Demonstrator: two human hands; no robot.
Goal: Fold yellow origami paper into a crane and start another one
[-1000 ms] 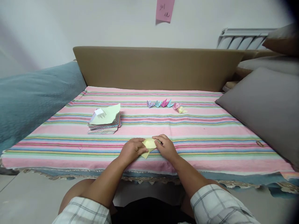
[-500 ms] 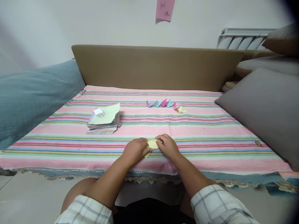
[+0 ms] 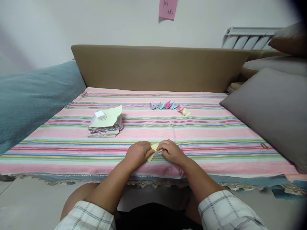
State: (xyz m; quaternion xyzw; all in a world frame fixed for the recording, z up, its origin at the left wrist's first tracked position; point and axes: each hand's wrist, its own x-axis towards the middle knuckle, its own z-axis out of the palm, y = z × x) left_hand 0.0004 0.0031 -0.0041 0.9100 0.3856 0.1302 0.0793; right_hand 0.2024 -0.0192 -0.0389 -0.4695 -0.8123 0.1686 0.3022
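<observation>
A piece of yellow folded paper lies low over the striped cloth between my two hands. My left hand grips its left side, thumb across the front. On the right side, my right hand pinches the paper with its fingertips. One pointed corner sticks out below my left thumb; much of the paper is hidden under the fingers. Farther back stands a row of several small folded paper figures in purple, blue, pink and yellow.
At left sits a stack of coloured paper sheets with a white block on top. The striped cloth spreads between a blue cushion and a grey cushion. A small brown object lies at right.
My right hand has shifted slightly down over the yellow paper, and its fingers have curled in. Less of the paper's middle shows. The left hand keeps its grip.
</observation>
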